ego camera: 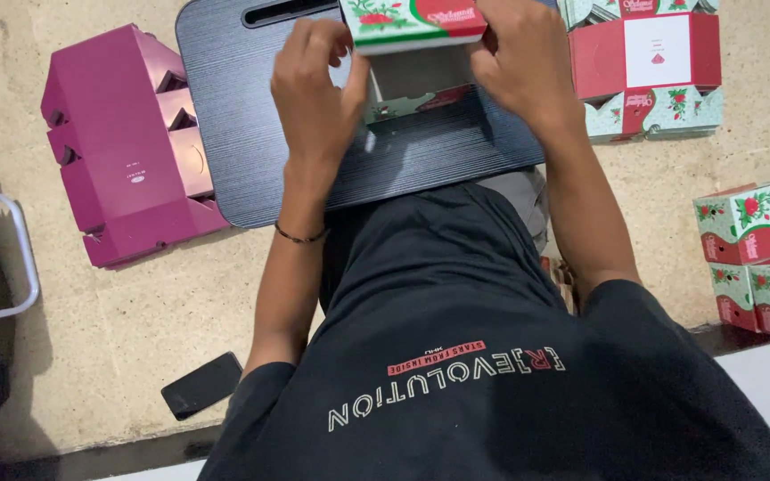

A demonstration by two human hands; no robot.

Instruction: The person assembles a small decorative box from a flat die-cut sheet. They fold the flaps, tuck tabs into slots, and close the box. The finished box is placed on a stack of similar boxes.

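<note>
1. Head view: the small cardboard box printed in red, green and white with strawberries (413, 36) lay with its long axis running left to right, its open side facing down toward the person, above the dark ribbed lap board (233, 107).
2. The box sat between both hands at the top edge of the view.
3. The left hand (315, 89) gripped the box's left end, fingers curled over a flap; the right hand (523, 62) clasped its right end.
4. Both forearms reached forward, wrists bent inward.
</note>
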